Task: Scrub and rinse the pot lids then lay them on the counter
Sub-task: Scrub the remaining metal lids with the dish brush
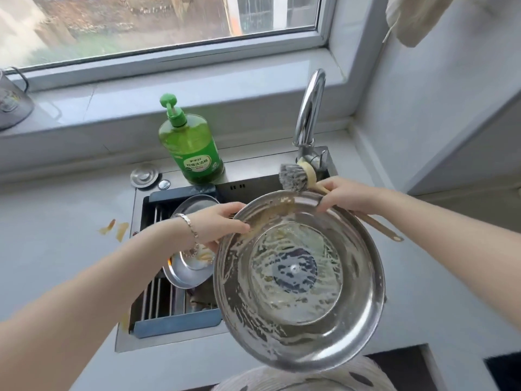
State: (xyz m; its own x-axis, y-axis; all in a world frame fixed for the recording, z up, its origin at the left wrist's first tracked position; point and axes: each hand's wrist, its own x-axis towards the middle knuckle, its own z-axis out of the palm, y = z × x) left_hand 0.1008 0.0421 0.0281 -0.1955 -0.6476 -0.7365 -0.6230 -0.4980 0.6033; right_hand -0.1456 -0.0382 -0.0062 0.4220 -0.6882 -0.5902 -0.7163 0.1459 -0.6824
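Observation:
A large steel pot lid (298, 280) with a glass centre is held tilted over the sink, its underside facing me, streaked with suds and yellowish residue. My left hand (220, 224) grips its upper left rim. My right hand (346, 196) holds a wooden-handled scrub brush (294, 177) at the lid's top rim, with the steel-wool head just above the edge. Two more steel lids, one at the back (194, 206) and one nearer (186, 275), lie on the rack in the sink to the left.
A green dish-soap bottle (191, 148) stands behind the sink (141, 345), next to a chrome faucet (310, 108). A roll-up drying rack (160, 300) spans the sink's left side. Yellow food smears (115, 228) mark the left counter. A jug (11, 103) sits on the windowsill.

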